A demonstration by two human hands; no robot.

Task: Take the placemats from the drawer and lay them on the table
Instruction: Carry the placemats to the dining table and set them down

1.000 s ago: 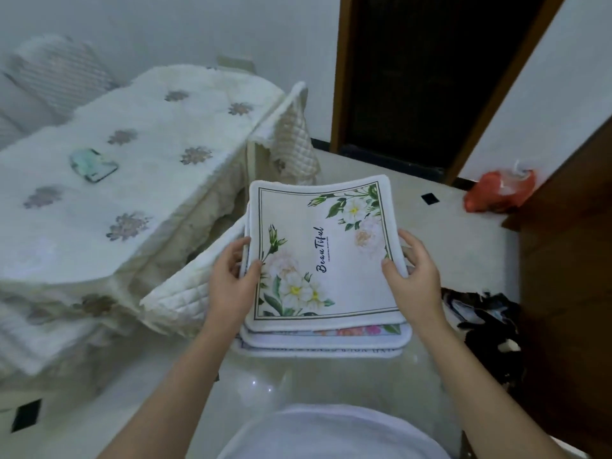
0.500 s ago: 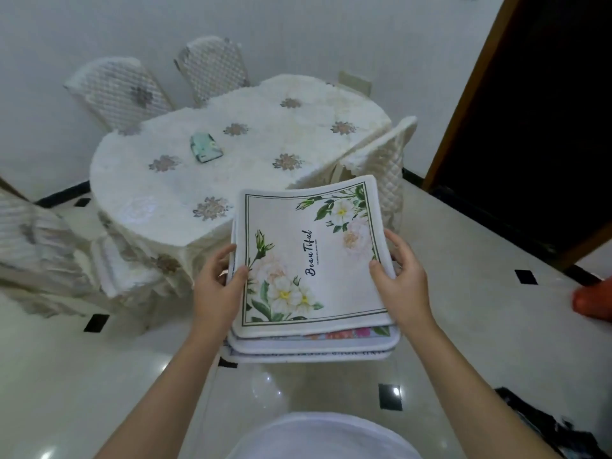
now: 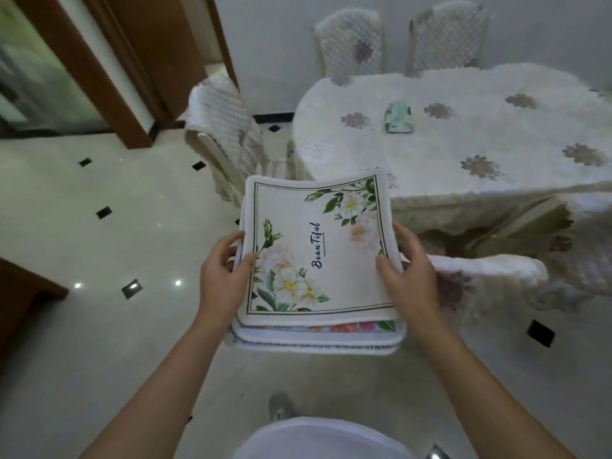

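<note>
I carry a stack of several white placemats [image 3: 318, 246] flat in front of my body, above the floor. The top mat shows white flowers, green leaves and the word "BeauTiful". My left hand [image 3: 223, 279] grips the stack's left edge, thumb on top. On the right edge my right hand [image 3: 409, 276] holds it the same way. The table [image 3: 463, 154], under a white cloth with grey flower patches, stands to the right and beyond the stack. No drawer is in view.
A pale green phone [image 3: 399, 118] lies on the table. Quilted chairs stand around it: one at the left end [image 3: 225, 127], two behind [image 3: 351, 44], one at the near side [image 3: 486, 270]. A brown door frame [image 3: 109, 71] is at the upper left. Glossy tiled floor lies below.
The view has swung left: the table has shifted from the left and centre to the right of the frame. Both hands keep the same hold on the stack.
</note>
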